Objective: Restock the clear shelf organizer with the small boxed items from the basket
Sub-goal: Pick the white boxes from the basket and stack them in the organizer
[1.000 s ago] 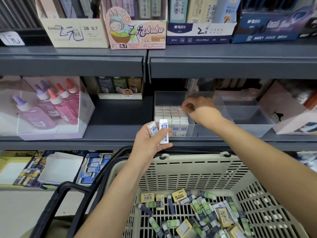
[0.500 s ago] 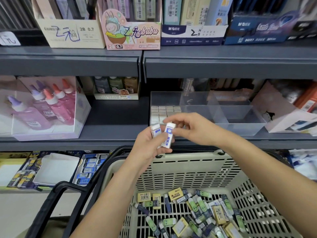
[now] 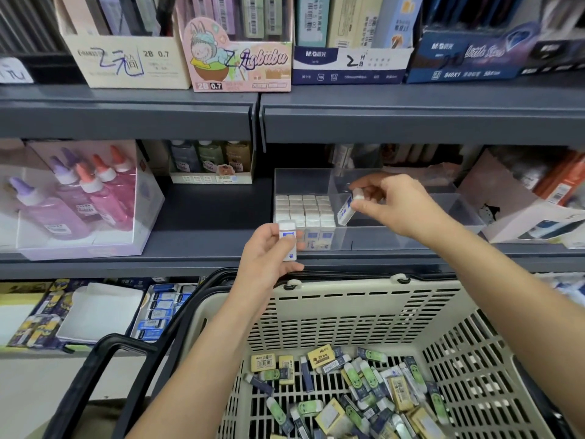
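Shop shelf point(image 3: 202, 213) carrying clear organizer point(image 3: 370, 240) at one o'clock. Restocking under way: pinching small box point(image 3: 345, 212) in right hand point(image 3: 402, 207) just beside packed rows point(image 3: 304, 210); gripping second box point(image 3: 288, 240) in left hand point(image 3: 266, 258) at twelve. Next, probably: seating it upright against them.

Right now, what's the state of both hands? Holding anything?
Left hand: closed, gripping a white box.
Right hand: closed, pinching a second white box over the clear organizer.

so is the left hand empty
No, the left hand holds a white box between thumb and fingers.
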Tool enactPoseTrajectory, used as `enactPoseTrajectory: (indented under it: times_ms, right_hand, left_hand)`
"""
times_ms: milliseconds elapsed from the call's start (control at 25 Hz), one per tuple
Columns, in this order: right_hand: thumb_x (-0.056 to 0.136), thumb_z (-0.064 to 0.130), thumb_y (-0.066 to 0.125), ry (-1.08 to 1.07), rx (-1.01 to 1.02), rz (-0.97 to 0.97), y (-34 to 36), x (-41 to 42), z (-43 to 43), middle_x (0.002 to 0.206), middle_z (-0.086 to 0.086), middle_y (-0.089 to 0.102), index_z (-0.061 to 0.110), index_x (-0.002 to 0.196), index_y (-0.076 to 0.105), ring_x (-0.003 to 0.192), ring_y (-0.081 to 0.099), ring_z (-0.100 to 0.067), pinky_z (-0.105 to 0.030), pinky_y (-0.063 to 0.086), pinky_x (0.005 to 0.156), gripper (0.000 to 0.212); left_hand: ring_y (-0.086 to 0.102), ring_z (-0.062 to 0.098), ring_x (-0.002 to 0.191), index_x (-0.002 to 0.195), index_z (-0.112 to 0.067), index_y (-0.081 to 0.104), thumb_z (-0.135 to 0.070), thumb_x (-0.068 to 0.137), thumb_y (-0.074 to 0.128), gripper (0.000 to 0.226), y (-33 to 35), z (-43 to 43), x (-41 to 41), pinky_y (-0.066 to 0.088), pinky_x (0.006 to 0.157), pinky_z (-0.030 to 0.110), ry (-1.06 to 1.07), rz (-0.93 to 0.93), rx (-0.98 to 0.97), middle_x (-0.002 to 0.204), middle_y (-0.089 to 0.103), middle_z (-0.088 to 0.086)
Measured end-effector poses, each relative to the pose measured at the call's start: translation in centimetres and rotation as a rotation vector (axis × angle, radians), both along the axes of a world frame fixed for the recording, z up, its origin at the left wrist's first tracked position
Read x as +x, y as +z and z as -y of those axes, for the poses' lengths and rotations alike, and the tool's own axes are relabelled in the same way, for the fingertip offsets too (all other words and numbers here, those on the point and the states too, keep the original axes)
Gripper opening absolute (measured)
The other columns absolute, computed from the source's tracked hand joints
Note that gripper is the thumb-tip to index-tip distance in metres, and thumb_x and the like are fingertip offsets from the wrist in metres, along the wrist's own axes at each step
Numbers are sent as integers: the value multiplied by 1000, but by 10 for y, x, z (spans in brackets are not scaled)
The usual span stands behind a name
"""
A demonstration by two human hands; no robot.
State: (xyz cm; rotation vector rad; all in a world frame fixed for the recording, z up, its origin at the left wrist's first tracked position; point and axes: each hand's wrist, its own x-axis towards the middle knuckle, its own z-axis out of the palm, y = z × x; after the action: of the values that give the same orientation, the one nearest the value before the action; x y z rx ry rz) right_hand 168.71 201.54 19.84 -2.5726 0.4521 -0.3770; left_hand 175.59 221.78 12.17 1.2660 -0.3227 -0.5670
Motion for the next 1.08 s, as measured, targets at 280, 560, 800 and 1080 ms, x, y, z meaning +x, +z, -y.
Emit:
enactPoseTrajectory:
  times_ms: [280,560,800,1080]
  right_hand:
    - [89,25,59,117,-112,-144,-17,7,-11,81,-1,64,15,116,64,77,54,-15,-21,39,75,29]
    - [91,25,54,214,-116,-108,-18,0,-22,88,8,54,30,128,52,90,50,-14,-20,35,78,37]
    - [87,17,62,333,132,-73,-11,-9,-36,83,14,61,30,109,63,80,56,-1,-18,44,79,25]
    - [86,23,61,-12,81,101,1,0,6,85,4,62,18,103,64,79,54,-11,-18,37,71,18]
  left_hand:
    - [64,9,85,103,-24,63,-6,89,57,24,0,3,-3,50,67,18,21,81,99,102,70,0]
    - [64,7,79,95,-25,63,-1,87,60,26,5,3,-7,49,61,15,11,97,111,98,69,2]
    - [62,2,72,95,-31,68,-5,89,58,29,7,3,-9,48,57,18,-95,215,147,93,71,-5]
    - [55,-5,74,97,-30,58,-9,88,58,23,4,-5,6,48,70,13,356,375,238,95,59,-9]
